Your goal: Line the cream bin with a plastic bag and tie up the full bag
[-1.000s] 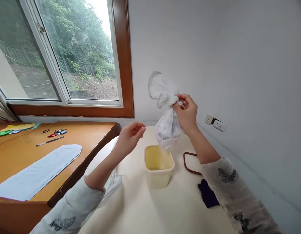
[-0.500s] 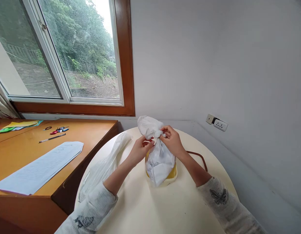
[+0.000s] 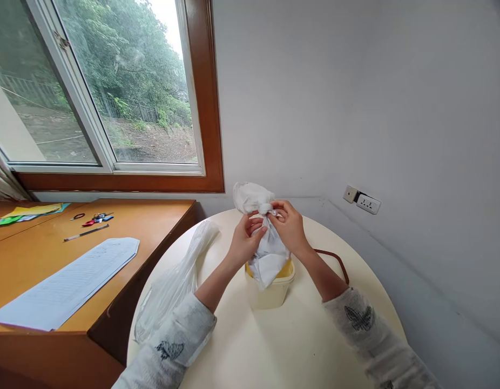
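A knotted white plastic bag [image 3: 271, 254] hangs from my fingers above a cream bin with a yellow inside [image 3: 270, 294]. Its lower part dips at the bin's mouth, and its puffed top stands above the knot. My right hand [image 3: 289, 224] pinches the bag at the knot. Just below and left of the knot, my left hand [image 3: 247, 237] has its fingers curled against the bag's neck. A brown handle [image 3: 335, 258] curves out to the right of the bin, behind my right forearm.
A second thin plastic bag [image 3: 173, 286] lies crumpled on the left of the round cream table [image 3: 242, 356]. On the wooden desk [image 3: 161, 216] are sheets of paper [image 3: 72, 283], a pen [image 3: 87, 232], keys [image 3: 100, 218] and coloured papers [image 3: 31, 212]. A wall socket [image 3: 368, 203] is at right.
Both hands have lifted the knotted bag a little, so more of the bin's front shows. My left hand has shifted right and up, closer to my right hand.
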`<action>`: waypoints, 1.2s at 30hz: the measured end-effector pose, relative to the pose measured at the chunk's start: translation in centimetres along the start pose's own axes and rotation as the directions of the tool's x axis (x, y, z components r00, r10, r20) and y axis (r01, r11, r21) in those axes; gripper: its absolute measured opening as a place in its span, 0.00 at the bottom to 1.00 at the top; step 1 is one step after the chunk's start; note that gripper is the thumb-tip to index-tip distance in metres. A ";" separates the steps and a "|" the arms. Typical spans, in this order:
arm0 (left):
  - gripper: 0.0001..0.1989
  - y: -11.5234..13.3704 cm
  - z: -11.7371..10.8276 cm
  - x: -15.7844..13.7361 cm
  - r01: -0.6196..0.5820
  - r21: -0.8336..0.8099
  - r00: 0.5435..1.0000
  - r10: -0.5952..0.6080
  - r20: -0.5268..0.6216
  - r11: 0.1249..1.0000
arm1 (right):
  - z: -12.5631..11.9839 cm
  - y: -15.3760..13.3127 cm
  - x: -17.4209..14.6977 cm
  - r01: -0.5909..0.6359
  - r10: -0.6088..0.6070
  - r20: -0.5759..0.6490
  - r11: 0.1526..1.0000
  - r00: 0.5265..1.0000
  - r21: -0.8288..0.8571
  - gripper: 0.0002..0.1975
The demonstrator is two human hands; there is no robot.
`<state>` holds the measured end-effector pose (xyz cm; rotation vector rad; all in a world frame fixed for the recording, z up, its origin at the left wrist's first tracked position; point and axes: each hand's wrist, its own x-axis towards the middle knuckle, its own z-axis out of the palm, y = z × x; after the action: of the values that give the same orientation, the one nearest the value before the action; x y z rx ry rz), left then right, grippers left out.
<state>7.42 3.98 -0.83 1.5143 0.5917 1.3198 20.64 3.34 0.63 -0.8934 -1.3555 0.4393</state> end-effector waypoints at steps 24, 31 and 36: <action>0.10 2.9 0.4 -0.8 -0.240 0.414 0.956 0.287 -0.055 0.878 | -0.8 -3.6 -1.6 0.271 -0.217 0.176 0.876 0.960 -0.400 0.12; 0.03 2.0 0.4 -1.1 -0.076 0.323 0.983 0.125 -0.134 0.943 | -1.1 -1.6 -2.9 0.351 -0.226 0.274 0.700 0.935 -0.622 0.09; 0.05 1.1 -0.1 -0.9 0.043 0.209 0.984 -0.005 -0.180 0.977 | -1.9 0.0 -3.8 0.429 -0.268 0.335 0.601 0.903 -0.675 0.09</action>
<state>6.85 2.80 -0.23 1.5630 0.8876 1.4192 21.70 -0.04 -1.79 -1.2140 -1.9034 -0.4007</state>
